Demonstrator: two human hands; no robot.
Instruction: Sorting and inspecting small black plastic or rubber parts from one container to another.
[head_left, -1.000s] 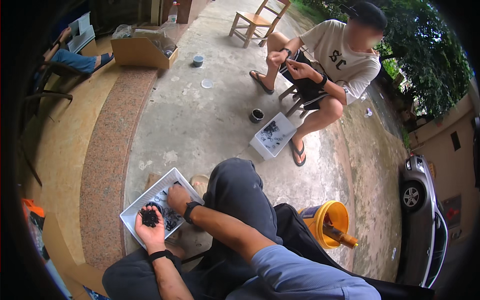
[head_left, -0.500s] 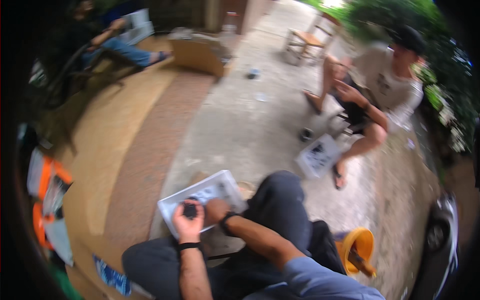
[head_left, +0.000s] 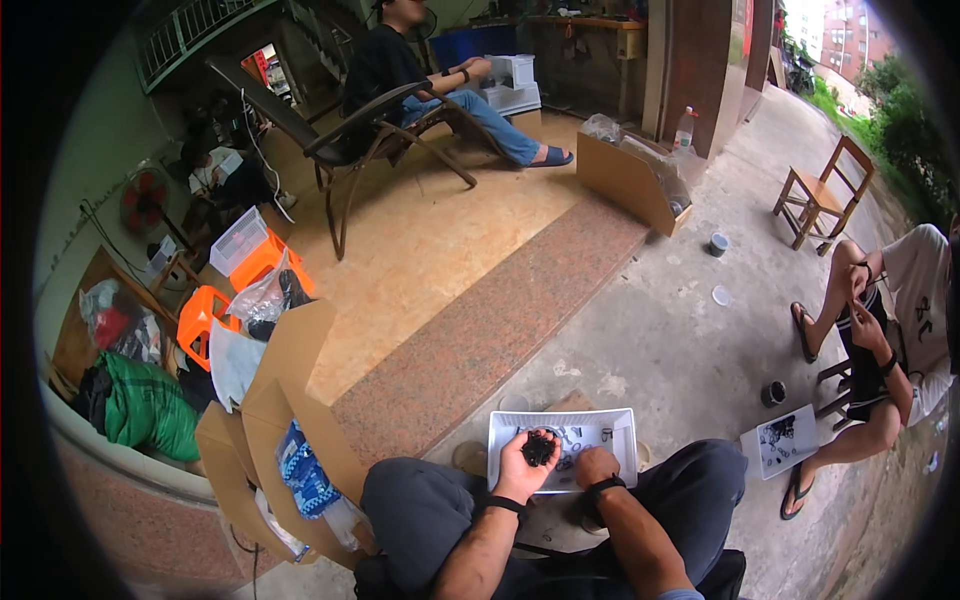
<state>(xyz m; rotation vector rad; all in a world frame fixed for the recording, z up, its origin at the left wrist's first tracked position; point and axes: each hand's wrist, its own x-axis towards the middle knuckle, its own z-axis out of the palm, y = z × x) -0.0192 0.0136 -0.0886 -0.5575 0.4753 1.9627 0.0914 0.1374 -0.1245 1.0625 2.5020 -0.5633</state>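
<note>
My left hand (head_left: 513, 474) is palm up over the near left part of a white plastic tray (head_left: 627, 428). Its fingers cup a heap of small black pieces (head_left: 540, 449), too fine to name exactly. Over the tray's right half, my right hand (head_left: 598, 467) is closed with its back upward. Its fingertips are hidden, so what they hold cannot be made out. Small dark ring-like pieces (head_left: 572, 436) lie scattered on the tray floor between and beyond my hands. The tray sits between my knees.
An open cardboard box (head_left: 325, 400) with blue packets stands at my left. Near a seated person at the right are another white tray (head_left: 783, 442) and a black cup (head_left: 773, 393). Someone reclines in a chair (head_left: 400, 110) farther back. A wooden chair (head_left: 818, 195) stands far right.
My view has swung left, so the surroundings appear shifted rightward and sharper. Both hands stay over the tray, and the left still cups the black pieces.
</note>
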